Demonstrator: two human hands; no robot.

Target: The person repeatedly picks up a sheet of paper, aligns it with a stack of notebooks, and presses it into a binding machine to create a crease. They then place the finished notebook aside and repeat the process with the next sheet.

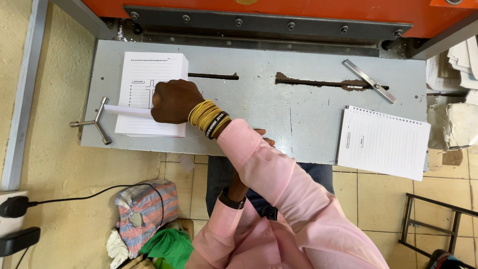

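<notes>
One paper stack (144, 74) lies under the right hand (172, 101).

Printed sheets: white rectangular stack of printed paper sheets (149, 89), black lines and small boxes, far left on the grey metal table (298, 119).
Notebook page: white spiral-bound lined notebook (383, 142) bearing two small label boxes, near right table edge, slightly tilted.
Badge: round brass-coloured badge (246, 2) on the orange machine, far edge, mostly cut off.
</notes>
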